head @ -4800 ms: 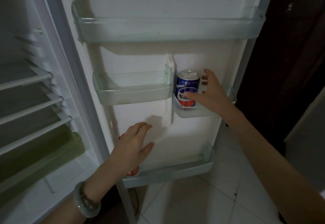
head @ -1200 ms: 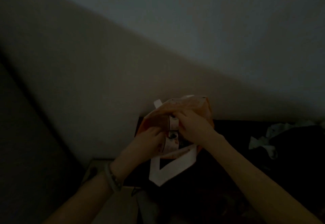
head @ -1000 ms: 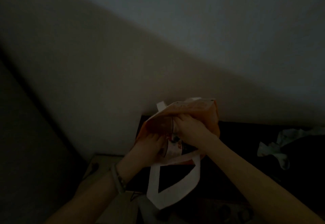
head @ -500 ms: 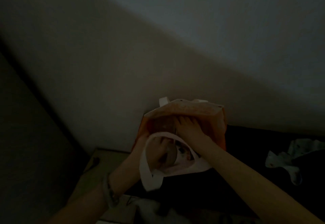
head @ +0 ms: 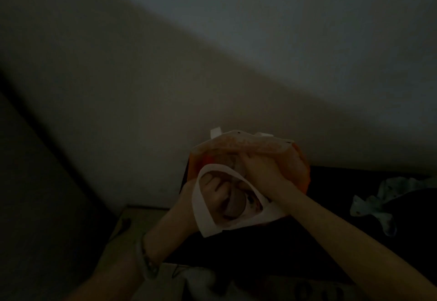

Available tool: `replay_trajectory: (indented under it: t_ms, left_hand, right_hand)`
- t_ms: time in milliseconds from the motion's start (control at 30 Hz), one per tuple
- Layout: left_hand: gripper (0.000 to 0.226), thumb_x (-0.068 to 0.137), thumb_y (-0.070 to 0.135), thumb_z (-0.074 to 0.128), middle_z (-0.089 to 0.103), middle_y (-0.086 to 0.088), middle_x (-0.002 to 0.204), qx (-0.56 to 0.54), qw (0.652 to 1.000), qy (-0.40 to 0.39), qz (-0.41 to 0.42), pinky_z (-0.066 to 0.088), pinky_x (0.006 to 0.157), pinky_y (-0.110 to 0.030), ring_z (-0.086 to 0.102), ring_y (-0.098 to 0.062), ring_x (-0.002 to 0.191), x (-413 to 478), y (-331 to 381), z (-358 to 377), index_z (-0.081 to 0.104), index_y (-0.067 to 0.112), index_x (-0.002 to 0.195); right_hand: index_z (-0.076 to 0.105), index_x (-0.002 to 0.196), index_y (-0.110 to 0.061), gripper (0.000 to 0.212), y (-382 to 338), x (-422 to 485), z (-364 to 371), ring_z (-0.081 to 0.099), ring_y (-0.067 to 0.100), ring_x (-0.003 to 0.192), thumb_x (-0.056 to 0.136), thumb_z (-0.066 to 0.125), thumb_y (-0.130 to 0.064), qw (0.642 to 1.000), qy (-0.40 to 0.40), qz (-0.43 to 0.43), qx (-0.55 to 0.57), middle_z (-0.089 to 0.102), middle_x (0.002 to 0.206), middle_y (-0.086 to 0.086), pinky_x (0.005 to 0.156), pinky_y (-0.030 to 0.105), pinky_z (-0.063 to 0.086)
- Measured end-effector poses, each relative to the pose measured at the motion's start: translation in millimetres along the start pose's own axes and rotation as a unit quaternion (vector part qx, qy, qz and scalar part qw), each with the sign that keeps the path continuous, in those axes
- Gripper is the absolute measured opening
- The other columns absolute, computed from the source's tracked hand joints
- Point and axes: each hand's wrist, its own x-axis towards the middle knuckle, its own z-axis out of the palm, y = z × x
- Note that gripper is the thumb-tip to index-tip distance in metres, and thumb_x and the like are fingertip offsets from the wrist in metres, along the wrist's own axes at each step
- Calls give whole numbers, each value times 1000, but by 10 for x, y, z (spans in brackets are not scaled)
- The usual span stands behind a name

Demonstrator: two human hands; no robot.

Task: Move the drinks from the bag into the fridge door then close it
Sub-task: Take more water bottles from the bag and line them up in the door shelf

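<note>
Dim head view. The orange bag (head: pixel 295 170) stood at the left end of a dark surface (head: pixel 335 182), against the wall. The right hand (head: pixel 262 173) gripped the bag's upper rim, fingers curled over it. The left hand (head: pixel 216 193) lay inside the bag's mouth, seen through the white handle loop (head: pixel 201 218), fingers curled round a round-topped can (head: pixel 234 207) within the bag. A bracelet (head: pixel 146 263) sat on the left wrist. A pale cloth (head: pixel 376 202) lay toward the surface's right edge.
</note>
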Motion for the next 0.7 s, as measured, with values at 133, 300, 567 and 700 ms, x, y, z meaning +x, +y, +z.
replay_trajectory:
  t_ms: [133, 300, 567, 700]
  left_hand:
    - [30, 94, 41, 40, 64, -4, 66, -40, 998, -41, -24, 53, 53, -34, 56, -15, 63, 16, -144, 60, 57, 21, 78]
    - [39, 73, 49, 44, 63, -2, 74, 4, 998, -64, -24, 47, 44, -32, 60, -22, 63, 201, 68, -442, 64, 16, 78]
    - [38, 73, 40, 69, 59, -4, 102, -212, 963, 84, -143, 49, 77, -35, 57, -21, 97, 450, 405, -806, 58, 12, 97]
    - [34, 71, 26, 77, 49, 6, 87, -208, 911, 245, -258, 44, 63, -17, 52, -4, 77, 563, 654, -1166, 47, 27, 88]
  right_hand:
    - [41, 132, -8, 68, -10, -288, -248, 55, 31, 109, 79, 67, -42, 990, 45, 16, 133, 56, 122, 12, 91, 40, 45]
    - [49, 125, -17, 75, -52, -564, -442, 51, 19, 115, 63, 75, -49, 961, 186, 3, 205, 60, 121, 5, 103, 32, 36]
    - [52, 111, -17, 61, 80, -825, -841, 64, 18, 84, 63, 76, -46, 929, 249, 42, 271, 66, 96, 1, 68, 40, 55]
    - [47, 107, -24, 66, 194, -1006, -1051, 62, 15, 86, 56, 72, -58, 903, 262, 30, 340, 61, 96, -6, 72, 42, 56]
